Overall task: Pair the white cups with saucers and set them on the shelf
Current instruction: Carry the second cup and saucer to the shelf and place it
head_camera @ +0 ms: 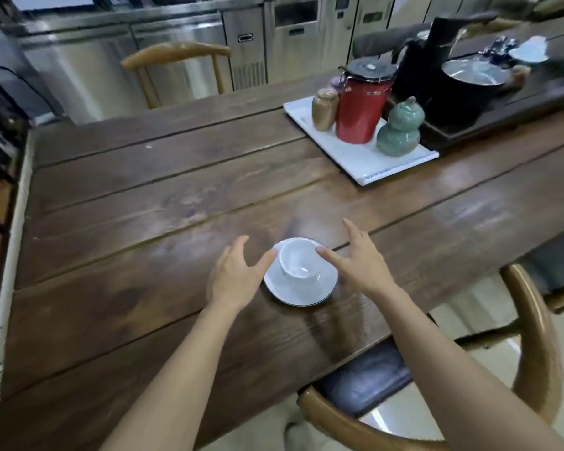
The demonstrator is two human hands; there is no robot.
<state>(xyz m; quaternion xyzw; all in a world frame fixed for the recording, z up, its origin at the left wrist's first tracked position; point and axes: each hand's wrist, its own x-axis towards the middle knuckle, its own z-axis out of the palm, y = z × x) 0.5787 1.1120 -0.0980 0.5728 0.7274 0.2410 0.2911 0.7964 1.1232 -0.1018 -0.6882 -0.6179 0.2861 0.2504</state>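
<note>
Two bare hands flank one white cup (298, 260) that stands upright on a round white saucer (323, 288) near the front edge of a dark plank table (144, 206). Broad, worn boards run across the left half, glossy in patches, grooved at the seams and bare all the way to the pale left rim. Left hand (236, 275) is spread, fingers loose, its thumb tip just beside the saucer's rim; it grips nothing. Smooth glazed cup, thin dark line round the saucer's edge. Right hand (358, 262) is likewise spread and empty, its thumb close to the cup's lip; whether it touches is unclear. Beyond, at the far right, a flat white rectangular tray (381, 170) carries a tan jar (323, 109), a red cylindrical canister (360, 109) and a green gourd-shaped jar (401, 128). A curved wooden chair (534, 336) with a dark seat crowds the table's near right edge.
</note>
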